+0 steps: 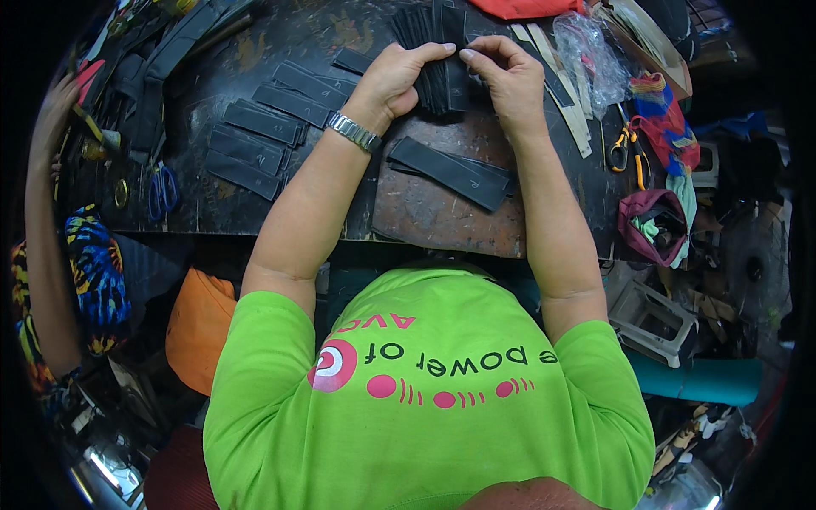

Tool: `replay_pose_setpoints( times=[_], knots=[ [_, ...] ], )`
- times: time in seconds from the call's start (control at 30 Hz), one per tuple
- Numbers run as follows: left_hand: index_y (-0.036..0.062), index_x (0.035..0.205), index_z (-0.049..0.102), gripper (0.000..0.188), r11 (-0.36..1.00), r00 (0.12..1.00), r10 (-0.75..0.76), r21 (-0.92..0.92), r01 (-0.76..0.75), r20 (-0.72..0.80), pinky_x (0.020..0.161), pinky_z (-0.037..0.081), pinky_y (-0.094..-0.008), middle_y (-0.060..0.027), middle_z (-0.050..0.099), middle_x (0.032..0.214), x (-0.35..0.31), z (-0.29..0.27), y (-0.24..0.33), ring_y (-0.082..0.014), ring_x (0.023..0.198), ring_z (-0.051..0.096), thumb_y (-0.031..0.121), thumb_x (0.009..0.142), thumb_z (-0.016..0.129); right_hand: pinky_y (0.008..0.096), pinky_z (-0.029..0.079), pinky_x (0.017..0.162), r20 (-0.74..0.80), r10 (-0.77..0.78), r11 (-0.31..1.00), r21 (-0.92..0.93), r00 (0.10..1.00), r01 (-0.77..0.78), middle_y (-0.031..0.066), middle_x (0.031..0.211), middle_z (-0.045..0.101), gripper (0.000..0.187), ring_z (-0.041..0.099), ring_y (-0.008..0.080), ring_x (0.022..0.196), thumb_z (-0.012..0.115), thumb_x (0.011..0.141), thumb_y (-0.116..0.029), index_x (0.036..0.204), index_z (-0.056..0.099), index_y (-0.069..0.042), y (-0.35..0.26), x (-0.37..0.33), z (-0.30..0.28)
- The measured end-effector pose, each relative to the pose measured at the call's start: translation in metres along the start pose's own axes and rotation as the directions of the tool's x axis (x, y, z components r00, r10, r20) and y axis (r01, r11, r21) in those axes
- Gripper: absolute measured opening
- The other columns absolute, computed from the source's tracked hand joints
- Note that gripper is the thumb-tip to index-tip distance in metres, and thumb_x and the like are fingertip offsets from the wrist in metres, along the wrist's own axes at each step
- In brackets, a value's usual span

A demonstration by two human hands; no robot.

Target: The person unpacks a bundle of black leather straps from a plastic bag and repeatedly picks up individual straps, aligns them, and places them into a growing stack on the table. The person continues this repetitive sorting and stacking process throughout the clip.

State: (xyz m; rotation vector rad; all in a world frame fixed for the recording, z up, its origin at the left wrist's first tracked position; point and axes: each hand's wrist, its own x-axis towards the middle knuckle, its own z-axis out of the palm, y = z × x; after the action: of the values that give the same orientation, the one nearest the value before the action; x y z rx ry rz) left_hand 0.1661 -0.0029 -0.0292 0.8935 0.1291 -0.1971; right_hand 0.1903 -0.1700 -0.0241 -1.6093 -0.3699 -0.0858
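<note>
My left hand [393, 83], with a metal watch on its wrist, is closed around a fanned bundle of thin black strips [433, 72] that look like leather or a similar sheet. The thumb lies across the bundle's face. At the bundle's right edge my right hand [517, 83] is closed in a pinch, thumb and forefinger on the outermost strip. Below both hands, a few loose black strips [455, 176] lie crossed on a worn brown board [408, 208]. Several small stacks of similar strips [265, 123] are spread out to the left of my left forearm.
To the right lie pale flat rulers or slats [565, 98], a clear plastic bag [586, 55], yellow-handled scissors [620, 153] and a maroon pouch [653, 225]. Blue-handled scissors [163, 189] and long black pieces [174, 64] are on the left, near another person's arm [47, 195].
</note>
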Motion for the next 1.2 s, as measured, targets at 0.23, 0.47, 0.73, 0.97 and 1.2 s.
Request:
replay_pose_setpoints(
  times=[0.23,0.47,0.73,0.97,1.2],
  knots=[
    [-0.0037,0.11,0.06,0.022,0.987,0.995,0.097,-0.126,-0.098,-0.013,0.078,0.061,-0.0412,-0.0197,0.069,0.095,0.0,0.0,0.003,-0.0295,0.083,0.071,0.007,0.09,0.059,0.0214,0.047,0.059,-0.099,0.147,0.987,-0.055,0.984,-0.153,-0.001,0.073,0.064,0.013,0.058,0.0056,0.064,0.073,0.082,-0.008,0.092,0.069,-0.002,0.014,0.016,-0.032],
    [-0.0068,0.127,0.05,0.038,0.997,0.995,0.075,-0.029,-0.073,0.06,0.086,0.059,-0.0443,-0.0223,0.066,0.109,0.001,-0.004,0.003,-0.0327,0.098,0.068,0.008,0.093,0.057,0.037,0.052,0.071,-0.086,0.059,0.66,-0.744,0.995,-0.104,0.0103,0.079,0.071,0.019,0.068,0.0308,0.076,0.074,0.079,-0.023,0.092,0.074,-0.01,0.021,0.012,-0.036],
    [-0.0067,0.109,0.064,0.026,0.997,0.998,0.067,-0.024,-0.067,0.006,0.077,0.061,-0.0342,-0.0154,0.071,0.098,0.0,-0.001,-0.003,-0.0231,0.088,0.071,0.007,0.087,0.068,0.0241,0.05,0.068,0.046,-0.017,0.943,-0.33,0.999,0.032,0.0045,0.085,0.071,0.025,0.063,0.0089,0.073,0.075,0.084,-0.02,0.099,0.072,0.0,-0.006,-0.003,-0.005],
    [-0.0061,0.107,0.064,0.024,0.997,0.997,0.072,-0.001,-0.072,-0.014,0.076,0.061,-0.0346,-0.0151,0.07,0.099,0.0,-0.003,-0.003,-0.0224,0.086,0.071,0.006,0.087,0.068,0.0248,0.051,0.068,0.011,-0.138,0.942,-0.309,0.99,0.135,0.0072,0.08,0.071,0.019,0.065,0.0109,0.073,0.076,0.081,-0.013,0.094,0.071,0.0,-0.005,-0.007,0.004],
    [-0.0076,0.112,0.062,0.027,0.99,0.994,0.106,-0.096,-0.103,0.031,0.082,0.06,-0.0384,-0.0201,0.069,0.105,0.001,-0.001,0.001,-0.0283,0.093,0.07,0.012,0.094,0.055,0.0225,0.049,0.064,-0.087,0.071,0.967,-0.24,0.994,-0.09,0.0021,0.075,0.068,0.02,0.06,0.0065,0.068,0.076,0.079,-0.012,0.094,0.072,0.0,0.008,0.009,-0.028]
  ],
)
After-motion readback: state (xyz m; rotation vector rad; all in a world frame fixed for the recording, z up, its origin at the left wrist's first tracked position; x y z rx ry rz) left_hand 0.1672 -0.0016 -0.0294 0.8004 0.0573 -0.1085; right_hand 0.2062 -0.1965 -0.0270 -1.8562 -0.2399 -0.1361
